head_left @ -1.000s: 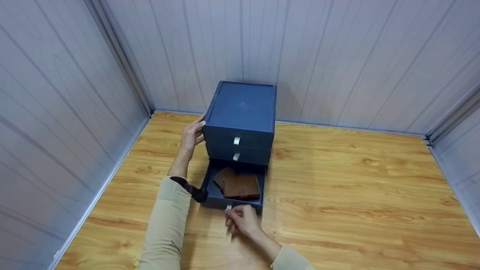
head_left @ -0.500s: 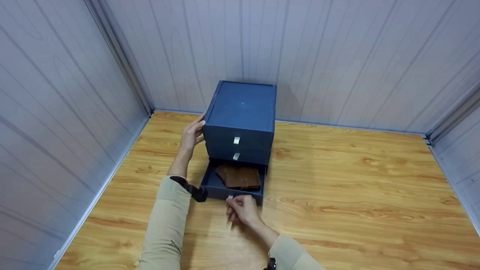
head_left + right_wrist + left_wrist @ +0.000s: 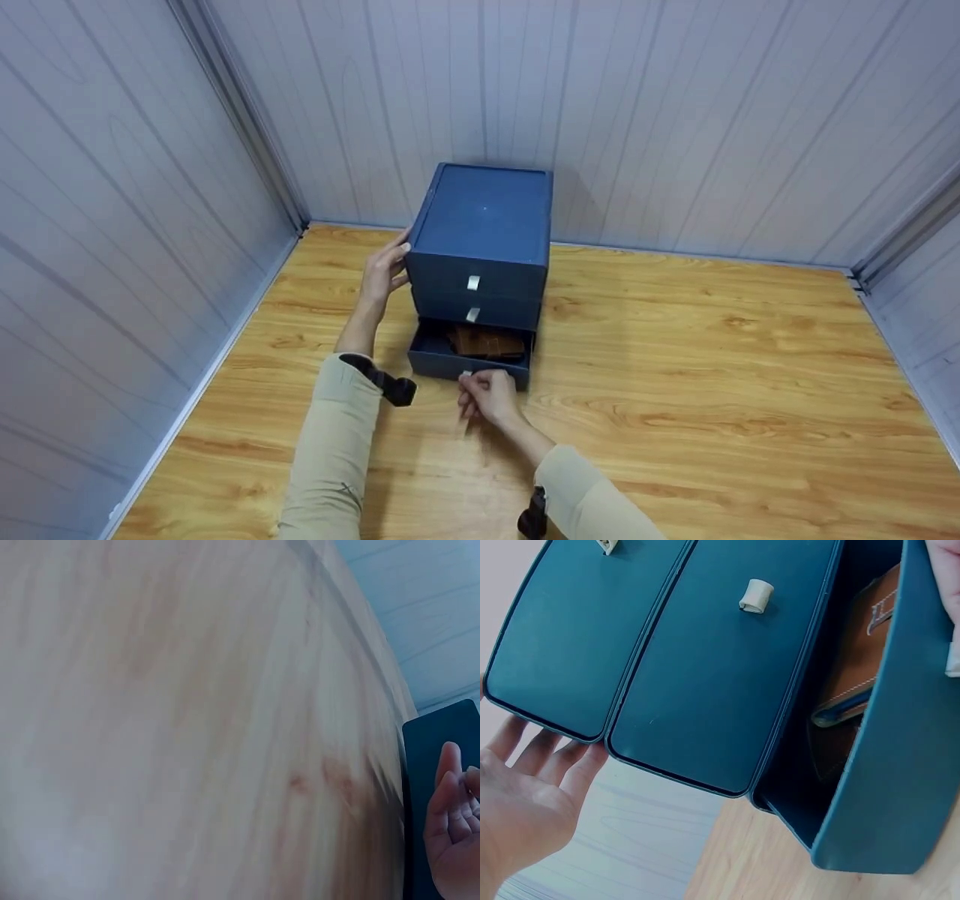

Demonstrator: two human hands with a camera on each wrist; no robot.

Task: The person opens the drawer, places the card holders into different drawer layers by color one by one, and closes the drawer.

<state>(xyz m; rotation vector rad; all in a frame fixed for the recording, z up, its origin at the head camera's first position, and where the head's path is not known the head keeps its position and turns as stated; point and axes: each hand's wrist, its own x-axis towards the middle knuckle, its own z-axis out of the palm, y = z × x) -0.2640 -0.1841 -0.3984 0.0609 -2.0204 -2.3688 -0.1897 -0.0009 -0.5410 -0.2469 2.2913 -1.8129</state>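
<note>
A dark blue three-tier drawer unit [image 3: 481, 214] stands against the back wall, its bottom drawer [image 3: 435, 365] partly out. Inside that drawer lies a brown leather wallet [image 3: 859, 660] with pale stitching and a strap, over a second, darker brown leather piece [image 3: 826, 746]. My left hand [image 3: 381, 271] rests on the unit's left side, fingers extended along it. At the drawer's front, my right hand [image 3: 493, 394] pinches the small pale pull tab [image 3: 467, 373] between thumb and forefinger. The right wrist view shows only part of this hand, at its right edge.
The unit stands on a wood-grain tabletop [image 3: 712, 390]. Pale panelled walls [image 3: 675, 112] rise at the back and both sides. The upper two drawers are closed, each with a pale pull tab [image 3: 473, 283]. Black camera straps [image 3: 375, 377] sit on the sleeves.
The bottom drawer has slid inward toward the unit, with my right hand moving forward on its pull tab. Less of the leather pieces shows now. My left hand stays in place.
</note>
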